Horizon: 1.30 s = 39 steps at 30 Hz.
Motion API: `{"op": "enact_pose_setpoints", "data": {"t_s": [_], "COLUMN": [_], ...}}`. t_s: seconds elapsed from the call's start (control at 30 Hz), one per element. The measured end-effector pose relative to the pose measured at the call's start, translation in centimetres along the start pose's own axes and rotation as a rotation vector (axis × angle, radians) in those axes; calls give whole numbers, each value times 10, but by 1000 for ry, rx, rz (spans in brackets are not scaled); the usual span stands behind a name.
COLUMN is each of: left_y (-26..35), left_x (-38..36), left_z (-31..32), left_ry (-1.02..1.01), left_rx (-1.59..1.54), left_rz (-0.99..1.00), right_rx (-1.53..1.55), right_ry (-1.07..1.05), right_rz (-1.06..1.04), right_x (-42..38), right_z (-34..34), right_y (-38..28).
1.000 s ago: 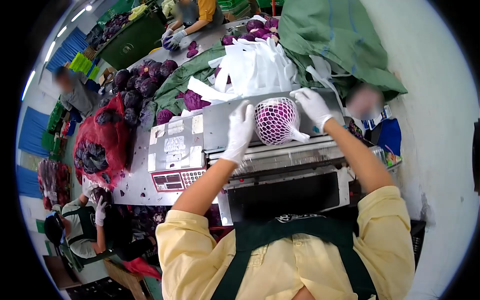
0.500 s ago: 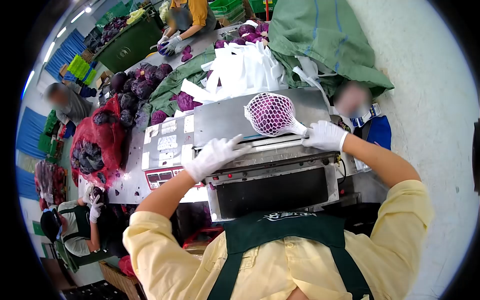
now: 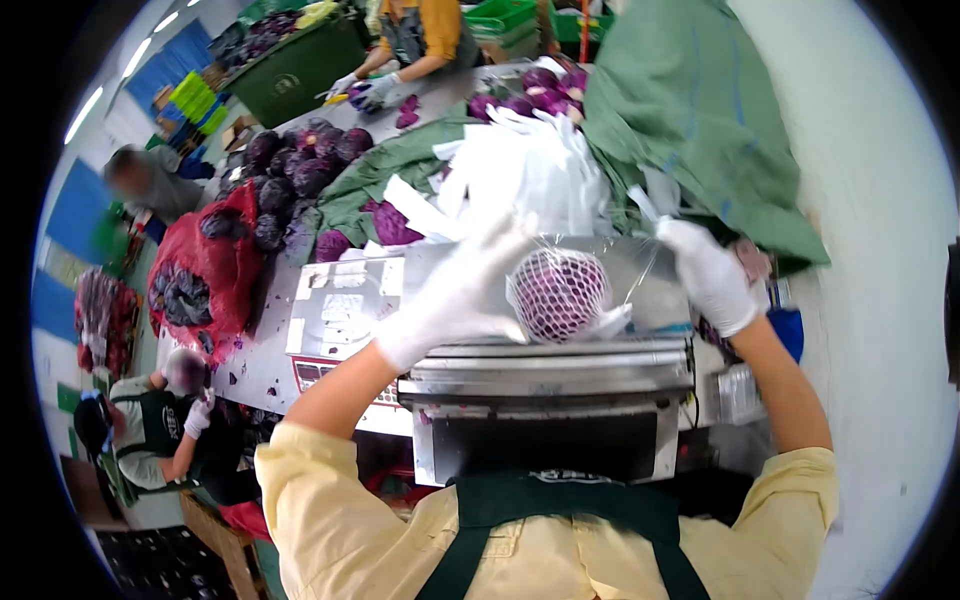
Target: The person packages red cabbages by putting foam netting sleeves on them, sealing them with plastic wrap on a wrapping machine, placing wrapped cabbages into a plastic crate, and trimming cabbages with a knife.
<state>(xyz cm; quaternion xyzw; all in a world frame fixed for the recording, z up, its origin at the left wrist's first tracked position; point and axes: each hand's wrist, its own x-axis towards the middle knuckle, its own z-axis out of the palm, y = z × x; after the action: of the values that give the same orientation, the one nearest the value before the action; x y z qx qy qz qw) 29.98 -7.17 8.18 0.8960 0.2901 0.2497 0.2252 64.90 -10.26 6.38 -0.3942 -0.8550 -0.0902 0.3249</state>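
A red cabbage (image 3: pixel 562 292) in a white foam net sits on the metal top of a wrapping machine (image 3: pixel 550 375). Clear plastic film (image 3: pixel 640 268) stretches over and beside it, creased and shiny. My left hand (image 3: pixel 465 290), white-gloved, is at the cabbage's left side, its thumb and fingers spread wide apart. Up at the right, my right hand (image 3: pixel 708 275) has its gloved fingers closed on the film, which runs in taut streaks toward the cabbage. The net's gathered tail (image 3: pixel 610 322) points right, close to the machine's front bar.
White foam nets (image 3: pixel 535 170) are heaped behind the machine, beside a green woven sack (image 3: pixel 690 120). Loose red cabbages (image 3: pixel 310 160) and a red mesh bag (image 3: pixel 205 275) lie left, near a scale (image 3: pixel 345 305). Co-workers (image 3: pixel 425 45) handle cabbages at the far side and lower left.
My right hand has let go of the net's tail and moved up, now drawing film. My left hand has risen from the machine's front edge to the cabbage. The cabbage sits nearer the front bar.
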Motion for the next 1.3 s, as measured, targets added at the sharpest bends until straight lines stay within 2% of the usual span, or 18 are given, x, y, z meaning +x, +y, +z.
{"op": "enact_pose_setpoints", "data": {"t_s": [0.07,0.17,0.27,0.3,0.33,0.4,0.5,0.6,0.67,0.7,0.83,0.87,0.9,0.93,1.03,1.1,1.2,1.3], "left_y": [-40,-61,-75,-61,-59,-12,54,62,40,76,84,95,114,129,146,151,162,153], "left_x": [5,4,5,0,-12,-36,-85,-138,-185,-173,-208,-226,-244,-262,-303,-309,-294,-284], "left_z": [31,66,88,85,92,79,65,122,180,141,148,145,133,123,115,122,136,153], "left_ry": [-161,-51,31,-40,-125,-247,-676,-732,-957,-666,-722,-479,-295,-122,116,210,440,603], "left_rx": [154,-438,-953,-1189,-927,-1359,-1608,-1738,-3026,-2117,-1762,-1352,-1109,-856,-240,-494,-926,-1083], "left_rz": [161,-195,-572,-563,-646,-687,-972,-1007,-1073,-1229,-980,-1042,-822,-604,-635,-711,-778,-766], "right_rx": [-100,381,725,723,731,1260,1326,1443,1602,1650,1580,1578,1597,1727,1677,1501,1022,1030], "right_ry": [-412,-308,-709,-696,-694,-696,-837,-974,-1162,-1128,-1011,-1025,-876,-689,-541,-240,-421,-311], "right_rz": [-16,64,642,585,551,780,914,1142,1435,1552,1604,1583,1365,1461,1431,1652,1233,1355], "right_x": [8,-12,10,5,-11,-32,-77,-128,-156,-170,-177,-196,-225,-210,-234,-232,-234,-234], "right_z": [46,112,87,79,69,47,24,19,21,26,15,14,14,0,-23,-37,-34,-41], "right_y": [3,-1,-19,-29,-45,-78,-140,-182,-200,-203,-223,-227,-227,-237,-243,-269,-285,-280]}}
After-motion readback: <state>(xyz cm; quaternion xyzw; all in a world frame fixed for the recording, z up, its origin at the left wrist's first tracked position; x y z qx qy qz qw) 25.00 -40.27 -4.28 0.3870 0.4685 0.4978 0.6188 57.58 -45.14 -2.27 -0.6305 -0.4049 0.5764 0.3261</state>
